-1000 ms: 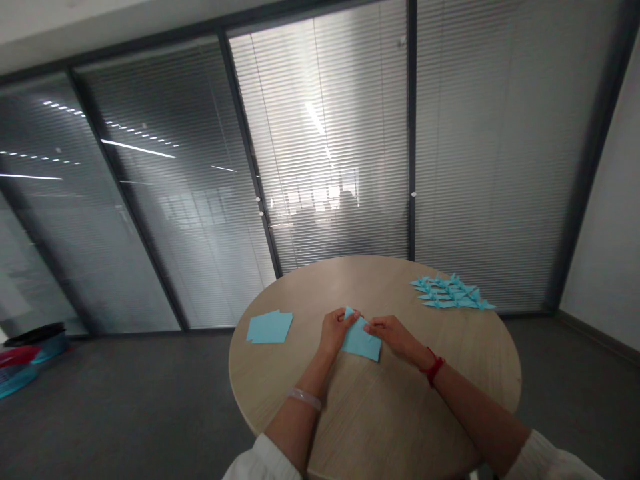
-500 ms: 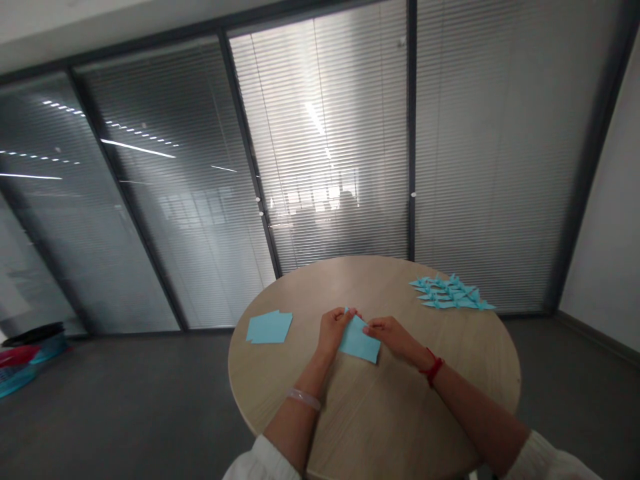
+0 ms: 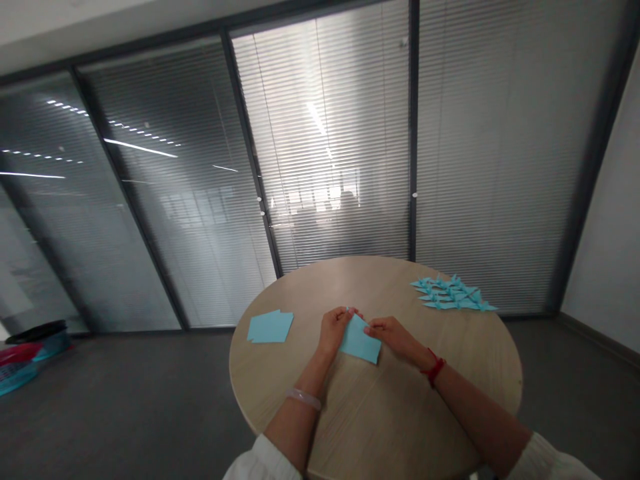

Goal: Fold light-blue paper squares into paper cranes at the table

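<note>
Both hands grip one light-blue sheet of paper (image 3: 361,341) over the middle of the round wooden table (image 3: 380,427). My left hand (image 3: 334,330) is closed on its upper left edge, with the thumb on top. At the sheet's upper right side, my right hand (image 3: 393,335) pinches the paper between thumb and fingers. The fingers beneath the sheet are partly hidden, and I cannot tell whether the paper is folded. To the left lie overlapping light-blue paper sheets (image 3: 270,328). Several folded blue paper cranes (image 3: 453,293) are grouped in rows at the far right.
Beyond the table stands a glass partition with blinds (image 3: 345,133) in dark frames. Blue and red baskets or bins (image 3: 20,363) sit on the grey floor at the far left. A white wall (image 3: 610,200) rises at the right.
The view has shifted very slightly. Both hands keep the same hold on the blue sheet, and nothing else has visibly moved.
</note>
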Tool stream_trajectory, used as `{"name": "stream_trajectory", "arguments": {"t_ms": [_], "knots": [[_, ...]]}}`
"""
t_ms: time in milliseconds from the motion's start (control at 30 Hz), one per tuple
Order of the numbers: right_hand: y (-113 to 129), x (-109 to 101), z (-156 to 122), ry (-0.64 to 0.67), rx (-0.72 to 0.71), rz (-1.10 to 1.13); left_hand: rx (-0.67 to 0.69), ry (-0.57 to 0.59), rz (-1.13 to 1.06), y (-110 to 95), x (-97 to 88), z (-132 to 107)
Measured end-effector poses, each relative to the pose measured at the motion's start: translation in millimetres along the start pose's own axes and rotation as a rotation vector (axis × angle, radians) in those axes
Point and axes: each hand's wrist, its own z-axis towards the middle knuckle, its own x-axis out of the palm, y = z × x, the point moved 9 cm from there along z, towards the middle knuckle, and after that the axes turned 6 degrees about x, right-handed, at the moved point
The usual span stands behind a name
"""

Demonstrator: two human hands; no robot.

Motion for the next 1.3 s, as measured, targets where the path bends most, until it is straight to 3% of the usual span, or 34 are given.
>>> {"name": "stream_trajectory", "arguments": {"t_ms": [200, 300, 500, 633, 1000, 1300], "knots": [[-2.2, 3.5, 1.3, 0.021, 0.013, 0.014, 0.019, -0.082, 0.124, -0.1, -9.8, -1.3], [-0.8, 4.0, -0.2, 0.027, 0.014, 0.017, -0.041, -0.102, 0.071, 5.6, -10.7, -2.7], [-1.4, -0.1, -2.9, -0.005, 0.026, 0.026, -0.184, 0.006, -0.044, 20.7, 0.4, -5.4], [-4.1, -2.1, -2.0, -0.028, 0.027, 0.024, -0.153, 0.046, 0.044, 21.4, 0.8, -3.5], [-3.9, 2.8, -1.6, 0.03, 0.027, 0.081, -0.083, -0.03, 0.17, 12.9, -5.6, -0.6], [-6.6, 4.4, -1.5, 0.003, 0.04, 0.089, -0.043, 0.052, 0.201, 9.7, 0.0, -1.3]]}}
